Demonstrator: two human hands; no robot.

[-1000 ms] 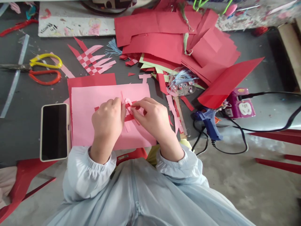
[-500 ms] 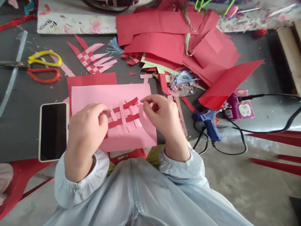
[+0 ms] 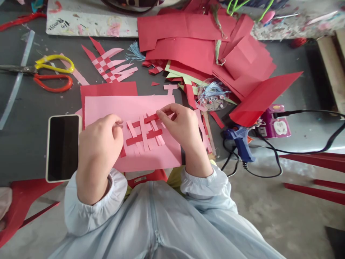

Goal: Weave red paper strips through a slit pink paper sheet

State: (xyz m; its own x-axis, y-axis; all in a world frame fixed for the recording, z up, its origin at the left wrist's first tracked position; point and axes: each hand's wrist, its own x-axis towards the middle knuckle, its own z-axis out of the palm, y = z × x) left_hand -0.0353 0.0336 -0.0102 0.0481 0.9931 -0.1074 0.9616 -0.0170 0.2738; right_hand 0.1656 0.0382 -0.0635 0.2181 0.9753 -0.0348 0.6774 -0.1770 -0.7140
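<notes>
Two red paper strips (image 3: 147, 137) run crosswise through several narrow pink strips (image 3: 143, 135) in a loose weave. This lies on a pink paper sheet (image 3: 161, 158). My right hand (image 3: 183, 124) pinches the right end of the upper red strip (image 3: 151, 118) between thumb and forefinger. Just left of the weave, my left hand (image 3: 102, 140) is closed with its fingers curled and the tips together. Whatever it may hold is hidden. Under the pink sheet, a red sheet (image 3: 107, 88) shows along the top and left.
A phone (image 3: 63, 147) lies left of the sheet, with scissors (image 3: 54, 73) beyond. A woven red-and-pink piece (image 3: 105, 66) and piled red paper (image 3: 185, 50) lie at the back. To the right are a blue glue gun (image 3: 239, 142), a purple power socket (image 3: 277, 122) and black cables.
My right hand has moved slightly left, and its fingertips now grip the upper red strip's end. My left hand has stayed almost in place. The whole view has shifted a little.
</notes>
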